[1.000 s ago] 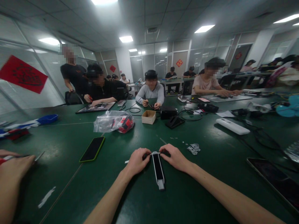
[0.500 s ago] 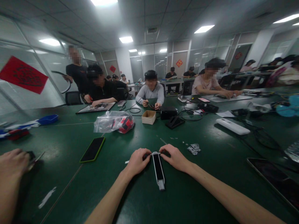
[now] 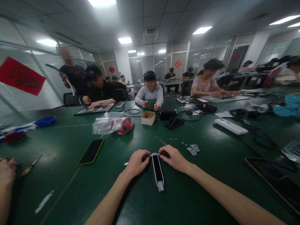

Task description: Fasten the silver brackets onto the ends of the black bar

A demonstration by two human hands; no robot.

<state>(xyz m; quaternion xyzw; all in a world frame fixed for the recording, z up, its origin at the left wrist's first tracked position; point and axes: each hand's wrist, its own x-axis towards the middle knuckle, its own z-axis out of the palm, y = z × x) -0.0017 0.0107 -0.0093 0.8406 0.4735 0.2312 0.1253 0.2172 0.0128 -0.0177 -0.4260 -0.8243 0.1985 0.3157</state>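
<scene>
A long, narrow device with a white frame and a black face [image 3: 157,168] lies on the green table [image 3: 103,190], its grey end toward me. My left hand [image 3: 138,162] pinches at the left side of its far end, and my right hand [image 3: 172,158] pinches at the right side of that same end. The fingertips of both hands are curled in close to the frame. What lies between them is too small to make out. Small grey metal plates [image 3: 193,149] rest to the right of my right hand.
A green-edged phone [image 3: 91,152] lies left, with a screwdriver [image 3: 32,165] and another person's hand [image 3: 6,175] beyond. Further off are a plastic bag [image 3: 112,123], a small wooden box [image 3: 148,118] and a white device [image 3: 231,126]. A dark tablet [image 3: 274,181] lies right.
The view has shifted slightly. My hands keep their grip at the device's far end. At the left, the other person's hand has moved away leftward, and the screwdriver now lies in view.
</scene>
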